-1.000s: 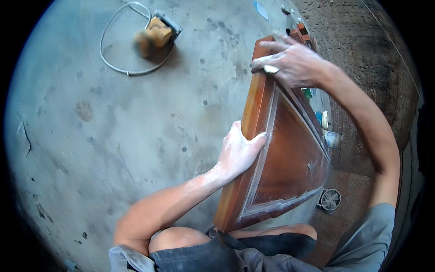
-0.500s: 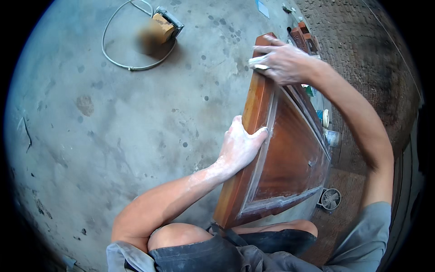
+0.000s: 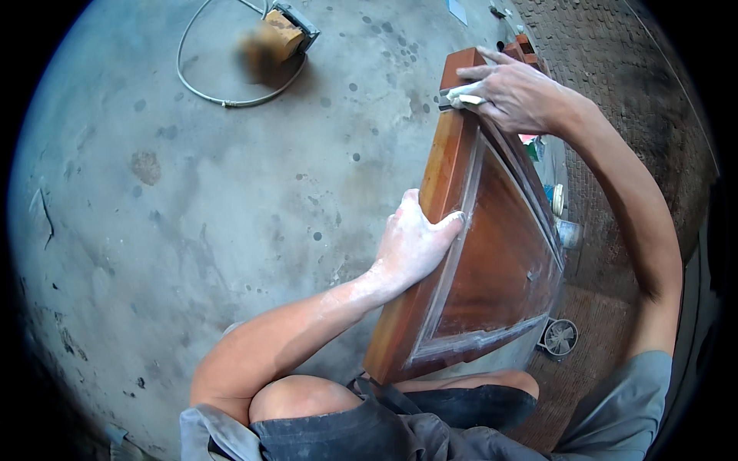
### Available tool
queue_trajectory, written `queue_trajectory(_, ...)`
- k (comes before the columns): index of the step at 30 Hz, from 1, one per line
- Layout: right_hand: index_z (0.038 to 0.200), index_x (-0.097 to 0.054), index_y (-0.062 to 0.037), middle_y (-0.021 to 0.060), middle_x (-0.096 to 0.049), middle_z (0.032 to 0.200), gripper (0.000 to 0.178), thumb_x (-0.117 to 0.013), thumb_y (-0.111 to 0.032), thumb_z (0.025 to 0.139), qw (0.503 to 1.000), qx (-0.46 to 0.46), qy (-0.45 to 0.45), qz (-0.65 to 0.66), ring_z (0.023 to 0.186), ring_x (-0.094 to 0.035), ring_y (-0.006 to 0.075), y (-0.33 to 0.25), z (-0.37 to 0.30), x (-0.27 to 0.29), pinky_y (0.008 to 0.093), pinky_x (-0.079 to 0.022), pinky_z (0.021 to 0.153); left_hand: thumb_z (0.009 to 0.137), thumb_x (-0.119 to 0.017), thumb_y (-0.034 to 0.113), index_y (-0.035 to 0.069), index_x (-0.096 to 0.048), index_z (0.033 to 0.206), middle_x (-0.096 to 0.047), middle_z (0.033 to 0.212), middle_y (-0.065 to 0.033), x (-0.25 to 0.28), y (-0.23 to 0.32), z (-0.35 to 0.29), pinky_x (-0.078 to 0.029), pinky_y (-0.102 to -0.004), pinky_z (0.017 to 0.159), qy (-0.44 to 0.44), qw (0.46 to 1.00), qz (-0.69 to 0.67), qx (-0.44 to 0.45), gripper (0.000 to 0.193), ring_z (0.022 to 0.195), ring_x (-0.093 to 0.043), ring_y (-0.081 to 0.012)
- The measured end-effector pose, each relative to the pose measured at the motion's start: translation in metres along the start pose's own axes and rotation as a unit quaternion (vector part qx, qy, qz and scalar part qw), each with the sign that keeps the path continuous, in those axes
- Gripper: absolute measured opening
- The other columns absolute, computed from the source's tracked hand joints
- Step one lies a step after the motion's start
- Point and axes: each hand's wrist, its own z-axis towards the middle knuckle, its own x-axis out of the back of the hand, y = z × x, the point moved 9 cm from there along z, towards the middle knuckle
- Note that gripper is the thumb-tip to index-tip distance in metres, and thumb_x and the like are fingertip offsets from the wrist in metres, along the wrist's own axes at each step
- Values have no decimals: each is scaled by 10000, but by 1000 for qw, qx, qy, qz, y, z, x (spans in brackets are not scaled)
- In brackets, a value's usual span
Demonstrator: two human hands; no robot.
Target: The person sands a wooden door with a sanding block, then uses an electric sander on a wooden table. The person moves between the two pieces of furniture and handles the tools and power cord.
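Note:
A reddish-brown wooden panel (image 3: pixel 500 265), framed like a cabinet door, stands tilted on edge before my knees. Pale dust coats its mouldings. My left hand (image 3: pixel 413 244) is closed around the panel's left edge about midway up, thumb on the face and fingers out of sight behind. At the far end, my right hand (image 3: pixel 526 96) arches over the narrow edge, pressing down a small pale folded piece (image 3: pixel 470 100) that looks like sandpaper. Grey shows at the piece's left end on the wood. White powder covers both hands.
A yellow power tool (image 3: pixel 284 34), partly blurred, lies far left with its looped grey cable (image 3: pixel 181 58) on the stained concrete floor (image 3: pixel 231 200). Right of the panel are a white-lidded jar (image 3: pixel 557 200), a clear container (image 3: pixel 569 234) and a round fan-like object (image 3: pixel 560 336).
My right hand has shifted rightward across the panel's edge, and the pale piece under its fingers shows more plainly. My left hand keeps its hold. The whole view has shifted slightly.

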Motion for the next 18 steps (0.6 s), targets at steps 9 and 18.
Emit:
queue_trajectory(9,1013,-703,-65,108,-675,1033,301,-429,-97,893,988,18,143,62,1252,-526,203,-2,6,21,510,-273,1151,833,-679,329,-108,-517,1156,-654,1028,-248,2,0,-4,-492,-404,888,18,1000,9,-16,567,975,-650,-311)
queue_trajectory(18,1136,-686,-61,169,-634,1202,402,-359,-107,908,993,2,80,83,1329,-446,222,11,5,-3,520,-136,1211,837,-674,337,-110,-511,1156,-638,1053,-266,3,0,-5,-488,-406,892,-3,1000,2,-6,573,1000,-640,-320)
